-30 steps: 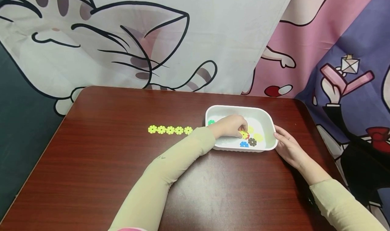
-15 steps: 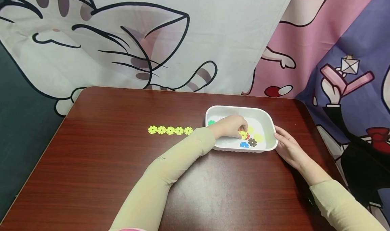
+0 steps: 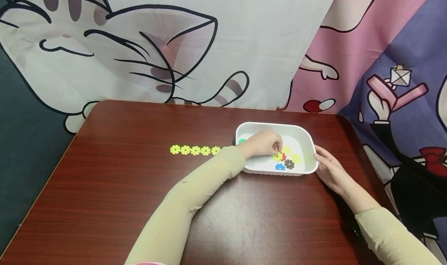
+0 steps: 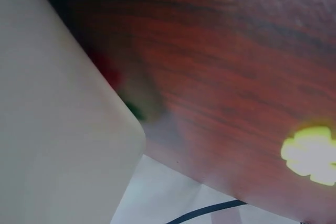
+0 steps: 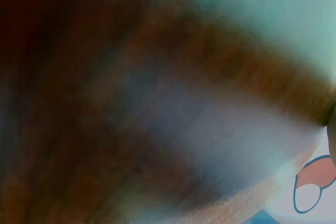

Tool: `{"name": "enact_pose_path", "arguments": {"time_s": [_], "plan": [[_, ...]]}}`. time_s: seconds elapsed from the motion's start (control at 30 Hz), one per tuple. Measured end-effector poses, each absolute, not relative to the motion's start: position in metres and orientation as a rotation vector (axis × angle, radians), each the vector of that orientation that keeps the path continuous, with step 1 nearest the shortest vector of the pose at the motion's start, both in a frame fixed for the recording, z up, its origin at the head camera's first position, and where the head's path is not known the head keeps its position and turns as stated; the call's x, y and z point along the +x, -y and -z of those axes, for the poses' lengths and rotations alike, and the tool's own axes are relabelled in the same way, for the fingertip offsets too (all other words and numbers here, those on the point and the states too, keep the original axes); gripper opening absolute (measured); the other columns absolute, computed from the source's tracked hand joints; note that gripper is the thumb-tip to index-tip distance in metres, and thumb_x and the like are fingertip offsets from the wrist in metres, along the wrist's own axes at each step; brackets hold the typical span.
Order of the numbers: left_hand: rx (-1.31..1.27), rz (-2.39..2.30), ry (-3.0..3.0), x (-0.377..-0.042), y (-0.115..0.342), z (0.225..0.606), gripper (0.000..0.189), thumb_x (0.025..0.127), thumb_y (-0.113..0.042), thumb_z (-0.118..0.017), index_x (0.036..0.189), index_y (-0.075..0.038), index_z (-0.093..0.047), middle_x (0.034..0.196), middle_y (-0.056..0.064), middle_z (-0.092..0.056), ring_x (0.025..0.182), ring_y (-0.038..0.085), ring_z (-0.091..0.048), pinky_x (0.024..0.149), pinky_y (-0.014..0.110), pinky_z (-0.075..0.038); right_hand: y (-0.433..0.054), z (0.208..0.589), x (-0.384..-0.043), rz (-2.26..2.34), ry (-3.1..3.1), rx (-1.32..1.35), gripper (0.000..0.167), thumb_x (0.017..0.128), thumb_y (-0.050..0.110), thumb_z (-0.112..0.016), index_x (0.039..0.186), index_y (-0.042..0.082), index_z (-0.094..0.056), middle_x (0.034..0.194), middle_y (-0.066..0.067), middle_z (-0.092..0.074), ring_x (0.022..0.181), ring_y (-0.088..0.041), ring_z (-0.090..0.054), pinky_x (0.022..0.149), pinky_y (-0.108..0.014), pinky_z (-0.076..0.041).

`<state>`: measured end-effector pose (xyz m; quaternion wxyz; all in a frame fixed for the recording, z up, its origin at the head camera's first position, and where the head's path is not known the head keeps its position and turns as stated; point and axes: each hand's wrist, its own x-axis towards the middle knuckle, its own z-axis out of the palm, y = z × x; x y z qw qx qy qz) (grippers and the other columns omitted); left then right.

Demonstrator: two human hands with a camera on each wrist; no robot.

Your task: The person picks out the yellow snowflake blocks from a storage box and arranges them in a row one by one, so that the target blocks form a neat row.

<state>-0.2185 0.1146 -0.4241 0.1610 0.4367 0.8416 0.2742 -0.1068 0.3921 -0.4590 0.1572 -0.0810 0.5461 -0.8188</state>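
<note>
My left hand [image 3: 263, 143] reaches into a white plastic tray [image 3: 300, 132], its thumb and fingers pinching the edge of a yellow flower-shaped disc [image 3: 278, 157]. My right hand [image 3: 331, 170] grips the tray's right end, thumb at the rim and fingers along the outside wall. A small red disc [image 3: 284, 156] lies against the yellow one. Close by in the tray are a dark grey disc [image 3: 289, 164], a blue one [image 3: 280, 167] and paler yellow pieces [image 3: 296, 158]. The left wrist view has a pale surface and a glowing yellow disc [image 4: 312, 153]; the right wrist view is mostly blurred.
Left of the tray, several yellow flower discs [image 3: 195, 150] form a straight row on the brown wooden table [image 3: 115, 187]. A green disc [image 3: 242, 141] sits at the tray's left end, partly behind my left hand. Printed cloth [image 3: 265, 44] hangs behind the table.
My left hand has shifted slightly up and left inside the tray, and the yellow disc at its fingertips has moved a little left. My right hand keeps its place on the tray.
</note>
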Motion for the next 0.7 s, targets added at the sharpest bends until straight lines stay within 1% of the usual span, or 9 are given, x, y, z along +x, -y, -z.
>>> {"name": "enact_pose_path", "arguments": {"time_s": [0.27, 0.5, 0.7], "plan": [[1.250, -0.837, -2.363, -0.215, -0.109, 0.413, 0.004, 0.096, -0.009, -0.077, 0.098, -0.011, -0.080, 0.097, 0.000, -0.079, 0.090, 0.007, -0.069, 0.083, 0.011, -0.051, -0.392, 0.460, -0.106, 2.349, -1.552, -0.240, 0.044, 0.114, 0.002, -0.029, 0.144, 0.018, -0.058, 0.140, 0.008, -0.069, 0.128, 0.000, -0.063, 0.105, -0.016, -0.048], [1.275, -0.936, -2.350, -0.213, -0.100, 0.406, 0.006, 0.099, -0.008, -0.072, 0.100, -0.008, -0.078, 0.099, 0.002, -0.078, 0.092, 0.010, -0.070, 0.084, 0.012, -0.051, -0.393, 0.460, -0.106, 2.357, -1.550, -0.232, 0.045, 0.114, 0.001, -0.030, 0.143, 0.018, -0.059, 0.138, 0.008, -0.069, 0.126, 0.000, -0.063, 0.105, -0.016, -0.048], [1.237, -1.046, -2.356, -0.213, -0.089, 0.401, 0.005, 0.099, -0.011, -0.075, 0.100, -0.008, -0.078, 0.100, 0.003, -0.078, 0.094, 0.013, -0.071, 0.087, 0.014, -0.052, -0.392, 0.460, -0.106, 2.354, -1.563, -0.229, 0.044, 0.114, 0.002, -0.030, 0.143, 0.018, -0.059, 0.138, 0.009, -0.069, 0.126, 0.000, -0.063, 0.105, -0.015, -0.048]]}}
